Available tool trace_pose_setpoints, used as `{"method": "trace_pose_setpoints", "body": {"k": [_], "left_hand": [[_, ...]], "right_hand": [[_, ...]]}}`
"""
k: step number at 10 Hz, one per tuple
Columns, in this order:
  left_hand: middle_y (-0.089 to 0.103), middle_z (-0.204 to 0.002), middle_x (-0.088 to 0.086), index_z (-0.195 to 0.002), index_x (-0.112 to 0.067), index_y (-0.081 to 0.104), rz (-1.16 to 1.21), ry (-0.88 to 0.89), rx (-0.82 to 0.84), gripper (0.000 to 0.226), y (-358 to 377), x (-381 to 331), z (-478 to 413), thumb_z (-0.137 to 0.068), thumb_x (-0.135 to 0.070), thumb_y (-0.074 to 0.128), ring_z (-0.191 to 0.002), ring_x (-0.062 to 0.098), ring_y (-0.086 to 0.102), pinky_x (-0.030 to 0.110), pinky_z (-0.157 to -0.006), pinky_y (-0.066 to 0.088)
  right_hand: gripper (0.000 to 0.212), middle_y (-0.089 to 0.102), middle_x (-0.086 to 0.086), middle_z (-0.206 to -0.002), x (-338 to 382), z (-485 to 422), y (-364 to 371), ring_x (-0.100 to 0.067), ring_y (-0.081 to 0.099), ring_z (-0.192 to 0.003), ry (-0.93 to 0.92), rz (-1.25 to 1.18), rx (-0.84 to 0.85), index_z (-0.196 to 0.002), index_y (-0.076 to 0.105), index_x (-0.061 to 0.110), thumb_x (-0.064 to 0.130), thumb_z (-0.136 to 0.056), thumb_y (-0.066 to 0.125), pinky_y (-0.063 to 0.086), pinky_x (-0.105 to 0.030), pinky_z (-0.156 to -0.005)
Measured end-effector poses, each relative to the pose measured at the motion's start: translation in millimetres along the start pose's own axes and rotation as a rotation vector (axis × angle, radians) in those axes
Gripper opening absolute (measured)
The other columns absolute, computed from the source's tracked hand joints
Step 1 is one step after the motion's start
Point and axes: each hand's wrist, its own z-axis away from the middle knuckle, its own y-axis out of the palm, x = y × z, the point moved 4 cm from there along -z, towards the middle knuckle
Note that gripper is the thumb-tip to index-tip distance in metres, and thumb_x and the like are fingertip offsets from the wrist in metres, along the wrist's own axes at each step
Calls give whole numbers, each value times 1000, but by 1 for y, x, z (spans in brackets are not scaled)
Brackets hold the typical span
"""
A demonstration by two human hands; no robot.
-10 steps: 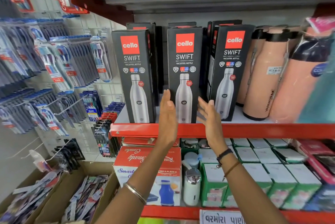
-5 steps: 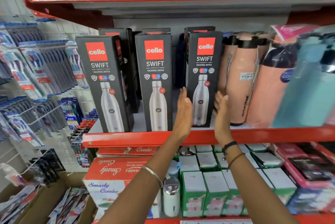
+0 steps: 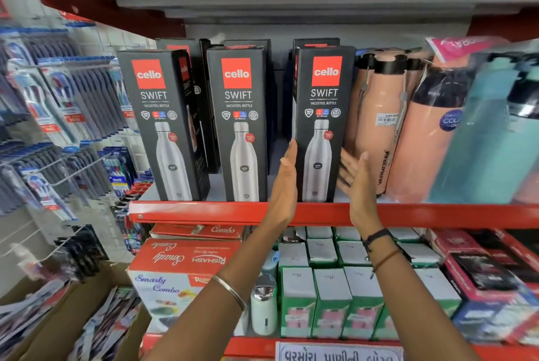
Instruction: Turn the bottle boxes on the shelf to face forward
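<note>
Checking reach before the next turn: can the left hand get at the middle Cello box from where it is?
Probably yes. The left hand lies flat against the right box, and the middle box stands just beside it at the shelf edge with open space between.

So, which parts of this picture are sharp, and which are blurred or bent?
Head view: the right bottle box between both hands is sharp with readable print; the teal bottles at the right edge are smeared; the shelf edge bows from wide-angle distortion.
</note>
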Motion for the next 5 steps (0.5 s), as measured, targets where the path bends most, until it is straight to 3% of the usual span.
{"method": "trace_pose_setpoints", "body": {"k": [1,2,3,4,5], "left_hand": [[9,-149,-27,-148,-41,11,16,-4,-4,95,3,-1,7,-68,-90,7,-140,-1,6,38,-122,3],[9,-148,-26,-148,-41,10,37,-16,-18,80,5,-7,15,-78,-78,5,-140,0,7,45,-123,4],[10,-148,-26,-149,-40,10,8,-21,-19,88,3,-11,20,-73,-84,10,-140,-2,8,42,-123,5],[12,-151,-26,-150,-36,13,-60,71,-12,91,-4,-23,24,-73,-86,19,-137,-16,12,26,-120,11],[16,-158,-13,-151,-22,17,-124,270,-132,62,-25,-54,26,-98,-51,27,-139,-15,14,12,-117,13]], "right_hand": [[59,35,-12,-154,3,9,-1,-29,35,-141,-8,2,3,-141,42,15,49,-99,19,31,-40,-111],[58,35,-12,-154,6,16,0,-27,34,-141,-26,3,17,-141,42,16,49,-98,22,31,-37,-110],[57,36,-11,-154,6,17,0,-26,34,-141,-39,26,23,-142,41,17,49,-98,24,31,-35,-109],[53,43,-6,-150,14,26,3,-17,39,-139,-158,135,-52,-140,43,17,47,-99,30,30,-37,-116],[47,47,-5,-147,51,38,13,-9,40,-134,-483,295,-194,-140,45,11,34,-100,34,31,-28,-116]]}}
